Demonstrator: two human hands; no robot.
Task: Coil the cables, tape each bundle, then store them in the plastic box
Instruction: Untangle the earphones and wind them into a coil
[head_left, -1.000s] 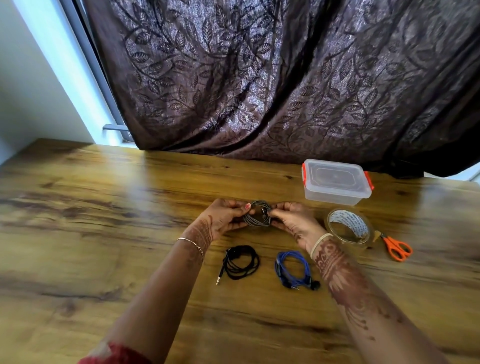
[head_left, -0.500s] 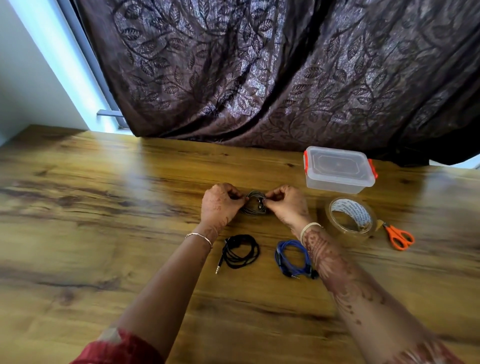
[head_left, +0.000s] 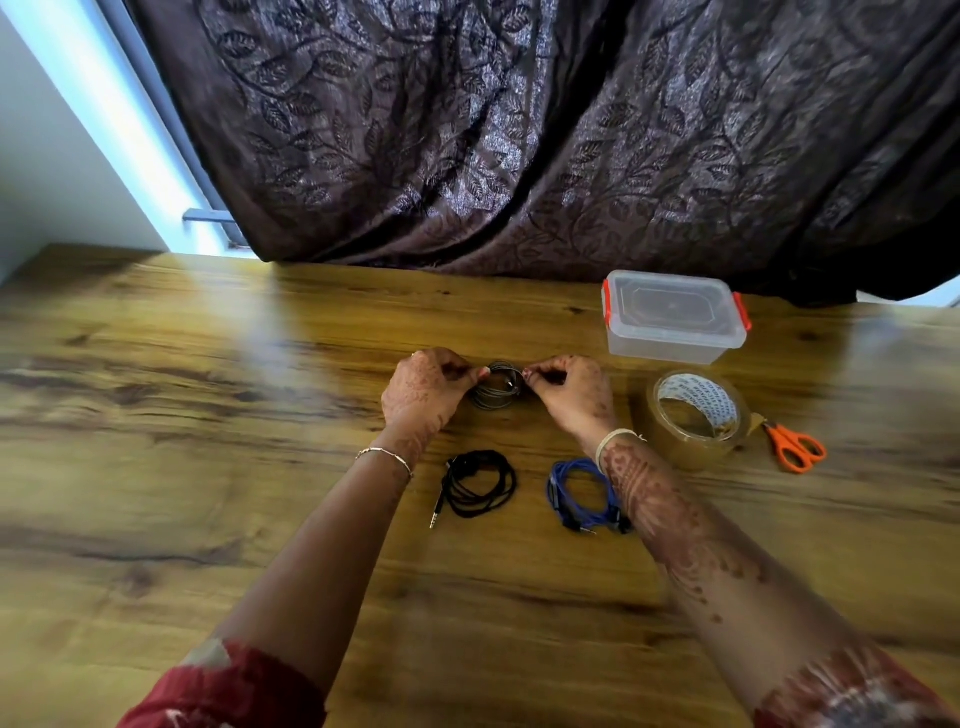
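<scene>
Head cam looking down at a wooden table (head_left: 208, 415): the grey cable (head_left: 496, 387) is wound into a small tight coil, thin dull strands stacked in a ring, lying mid-table. Left hand (head_left: 423, 389) pinches its left edge, right hand (head_left: 569, 387) pinches the right edge. Nearer the person sit a loose black cable (head_left: 480, 483) coil and a blue cable (head_left: 582, 493) coil. Lidded plastic box (head_left: 672, 317) sits beyond the tape roll (head_left: 696, 415) and orange scissors (head_left: 795, 447), off to the right.
</scene>
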